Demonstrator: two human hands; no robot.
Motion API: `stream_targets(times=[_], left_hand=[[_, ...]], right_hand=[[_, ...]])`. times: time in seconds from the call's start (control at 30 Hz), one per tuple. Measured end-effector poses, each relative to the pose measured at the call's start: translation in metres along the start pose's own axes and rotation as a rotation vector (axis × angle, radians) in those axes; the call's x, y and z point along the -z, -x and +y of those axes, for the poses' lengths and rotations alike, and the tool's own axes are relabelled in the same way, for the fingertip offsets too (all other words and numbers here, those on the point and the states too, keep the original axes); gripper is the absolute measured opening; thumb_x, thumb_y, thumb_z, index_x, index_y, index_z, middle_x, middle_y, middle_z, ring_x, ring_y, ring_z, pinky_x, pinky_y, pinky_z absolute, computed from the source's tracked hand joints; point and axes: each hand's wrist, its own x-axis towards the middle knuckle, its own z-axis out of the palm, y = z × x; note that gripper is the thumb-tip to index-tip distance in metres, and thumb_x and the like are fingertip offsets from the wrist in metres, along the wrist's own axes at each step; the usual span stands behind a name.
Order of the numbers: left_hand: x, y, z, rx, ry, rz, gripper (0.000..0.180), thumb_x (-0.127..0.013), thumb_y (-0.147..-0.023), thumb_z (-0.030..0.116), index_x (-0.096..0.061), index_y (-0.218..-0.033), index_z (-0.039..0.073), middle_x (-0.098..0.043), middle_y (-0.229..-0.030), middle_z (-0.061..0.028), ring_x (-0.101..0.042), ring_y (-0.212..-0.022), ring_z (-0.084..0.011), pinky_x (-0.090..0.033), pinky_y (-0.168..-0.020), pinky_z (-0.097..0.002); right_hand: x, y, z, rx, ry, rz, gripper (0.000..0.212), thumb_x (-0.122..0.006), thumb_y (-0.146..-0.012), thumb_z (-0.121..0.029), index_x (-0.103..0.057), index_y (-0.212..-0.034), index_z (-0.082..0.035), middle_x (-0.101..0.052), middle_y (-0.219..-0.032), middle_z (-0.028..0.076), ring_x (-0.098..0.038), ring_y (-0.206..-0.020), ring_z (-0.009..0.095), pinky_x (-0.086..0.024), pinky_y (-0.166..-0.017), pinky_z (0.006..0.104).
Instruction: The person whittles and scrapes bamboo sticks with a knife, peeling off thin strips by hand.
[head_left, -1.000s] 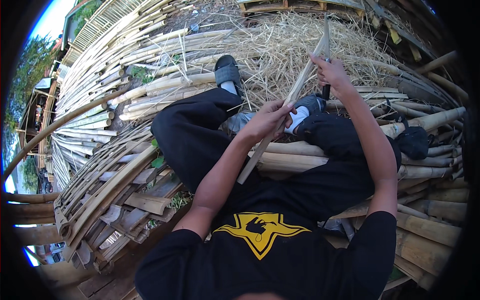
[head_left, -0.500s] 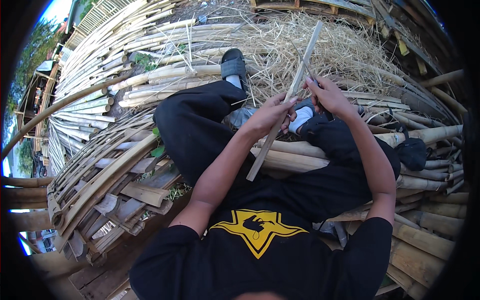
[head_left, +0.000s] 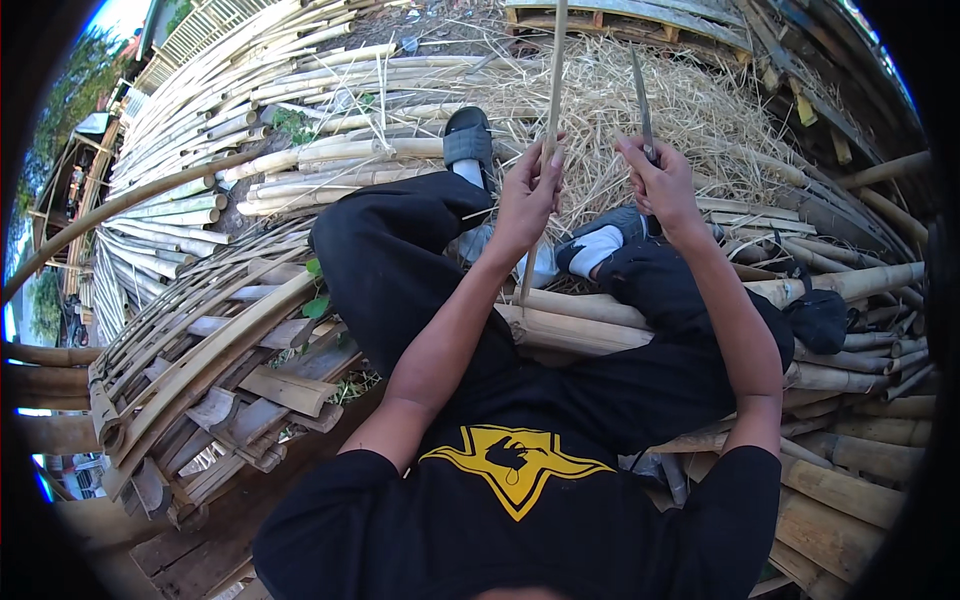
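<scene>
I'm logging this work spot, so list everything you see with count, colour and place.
Bamboo strip: 1, pale tan, in left hand
Knife: 1, grey blade, dark handle, in right hand
Shavings: one heap, straw-coloured, upper middle
Bamboo poles: many, tan, ahead and both sides
Split bamboo: many, brownish tan, stacked left
Curved pole: 1, brown, far left
Pallet: 1 or more, greyish, top
Pouch-like thing: 1, black, right
Leaves: several, green, left of centre
Trees: count unclear, green, left edge
Sandals: 2, dark grey, centre
Socks: 2, white, in the sandals
Trousers: 1 pair, black, centre
Shirt: 1, black, yellow star print, bottom
Left hand, right hand: 1 each, bare, upper centre
</scene>
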Motion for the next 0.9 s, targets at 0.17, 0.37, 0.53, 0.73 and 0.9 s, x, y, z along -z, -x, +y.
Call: stream_targets(times=[0.17,0.37,0.53,0.73,0.9], left_hand=[[-0.004,0.001,-0.014,-0.132,-0.05,-0.003,0.038,-0.054,-0.094,0.015,-0.048,-0.13,0.007,-0.051,-0.074,0.0046,-0.043,-0.061,-0.0009,-0.038,-0.052,-0.0185],[0.012,0.003,-0.013,-0.285,-0.438,0.092,0.06,-0.066,-0.081,0.012,-0.04,-0.136,0.006,-0.053,-0.103,-0.007,-0.053,-0.085,-0.0124,-0.046,-0.072,-0.0261],[0.05,-0.013,0.071,-0.452,0.12,0.265,0.06,-0.062,-0.08,0.014,-0.036,-0.132,-0.003,-0.049,-0.112,-0.0104,-0.051,-0.103,-0.0187,-0.04,-0.091,-0.0297],[0.037,-0.052,0.159,-0.699,-0.227,0.326,0.048,-0.054,-0.09,0.035,-0.049,-0.118,-0.003,-0.061,-0.096,-0.0115,-0.06,-0.089,-0.0163,-0.042,-0.083,-0.0279],[0.043,-0.069,0.195,-0.445,-0.179,-0.083,0.051,-0.056,-0.092,0.035,-0.044,-0.123,-0.003,-0.062,-0.089,-0.0131,-0.062,-0.077,-0.0161,-0.048,-0.07,-0.0239]], right_hand=[[-0.039,-0.009,-0.033,0.237,0.176,0.002,0.034,-0.066,-0.085,-0.032,-0.063,-0.096,0.0,-0.049,-0.055,-0.003,-0.043,-0.045,0.004,-0.031,-0.04,0.024],[-0.074,-0.023,-0.022,0.574,0.507,0.1,0.031,-0.061,-0.087,-0.03,-0.065,-0.094,0.0,-0.056,-0.058,0.015,-0.054,-0.049,0.023,-0.041,-0.05,0.0336],[-0.084,-0.026,0.0,0.565,0.579,0.027,0.031,-0.063,-0.086,-0.03,-0.066,-0.099,-0.003,-0.055,-0.057,0.016,-0.051,-0.047,0.025,-0.039,-0.049,0.0352],[-0.087,-0.031,0.015,0.53,0.609,-0.032,0.028,-0.064,-0.085,-0.025,-0.065,-0.104,-0.005,-0.058,-0.062,0.017,-0.056,-0.052,0.027,-0.043,-0.053,0.0349],[-0.092,-0.038,0.011,0.712,0.717,-0.01,0.025,-0.061,-0.082,-0.016,-0.064,-0.105,-0.007,-0.063,-0.075,0.02,-0.062,-0.069,0.034,-0.047,-0.062,0.0417]])
